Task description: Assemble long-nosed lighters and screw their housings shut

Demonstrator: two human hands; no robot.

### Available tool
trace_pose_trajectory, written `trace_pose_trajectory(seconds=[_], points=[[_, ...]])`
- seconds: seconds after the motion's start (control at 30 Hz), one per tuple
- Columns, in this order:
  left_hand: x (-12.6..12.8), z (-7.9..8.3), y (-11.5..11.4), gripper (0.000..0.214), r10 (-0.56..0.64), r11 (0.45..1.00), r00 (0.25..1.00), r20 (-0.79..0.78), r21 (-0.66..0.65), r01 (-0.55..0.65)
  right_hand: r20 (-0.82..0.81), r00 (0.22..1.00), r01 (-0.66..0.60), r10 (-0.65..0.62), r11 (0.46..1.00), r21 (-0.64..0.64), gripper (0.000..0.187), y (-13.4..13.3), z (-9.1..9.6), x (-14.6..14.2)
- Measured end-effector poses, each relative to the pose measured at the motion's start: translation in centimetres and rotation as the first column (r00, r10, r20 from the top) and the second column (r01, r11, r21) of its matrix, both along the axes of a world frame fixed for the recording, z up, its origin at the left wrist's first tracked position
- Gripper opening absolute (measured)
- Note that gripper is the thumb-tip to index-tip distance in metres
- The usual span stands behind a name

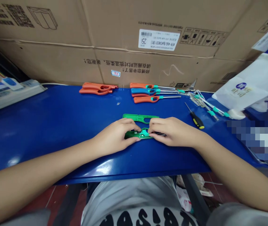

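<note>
Both my hands rest on the blue table (53,125) and pinch one green lighter body (141,134) between them. My left hand (116,135) holds its left end with curled fingers. My right hand (171,130) grips the right end, where a thin metal tube pokes out under the fingers. A separate green handle shell (139,117) lies flat just behind my hands, touching neither hand.
Two orange handle shells (97,88) lie at the back, beside three finished lighters (152,92) in orange and blue. Several metal tubes with teal tips (206,103) and a black-and-yellow screwdriver (195,117) lie at the right. Cardboard boxes (134,40) wall the back; a white bag (254,81) sits far right.
</note>
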State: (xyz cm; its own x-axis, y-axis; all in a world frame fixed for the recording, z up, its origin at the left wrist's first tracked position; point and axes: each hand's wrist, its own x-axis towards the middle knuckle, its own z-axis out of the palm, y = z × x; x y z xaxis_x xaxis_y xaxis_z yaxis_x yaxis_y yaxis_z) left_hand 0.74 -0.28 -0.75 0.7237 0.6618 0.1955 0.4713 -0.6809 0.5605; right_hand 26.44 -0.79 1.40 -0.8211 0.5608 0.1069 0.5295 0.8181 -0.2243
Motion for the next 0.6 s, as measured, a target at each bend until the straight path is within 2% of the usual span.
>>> trace_pose_trajectory(seconds=[0.13, 0.6], points=[[-0.01, 0.12, -0.10, 0.022, 0.008, 1.000, 1.000, -0.026, -0.019, -0.008, 0.016, 1.000, -0.015, 0.014, 0.997, 0.071, 0.020, -0.20, 0.00, -0.17], [-0.06, -0.05, -0.08, 0.019, 0.008, 1.000, 1.000, -0.014, -0.024, -0.009, 0.070, 0.997, 0.013, -0.019, 0.996, 0.090, 0.019, -0.55, -0.10, -0.63]])
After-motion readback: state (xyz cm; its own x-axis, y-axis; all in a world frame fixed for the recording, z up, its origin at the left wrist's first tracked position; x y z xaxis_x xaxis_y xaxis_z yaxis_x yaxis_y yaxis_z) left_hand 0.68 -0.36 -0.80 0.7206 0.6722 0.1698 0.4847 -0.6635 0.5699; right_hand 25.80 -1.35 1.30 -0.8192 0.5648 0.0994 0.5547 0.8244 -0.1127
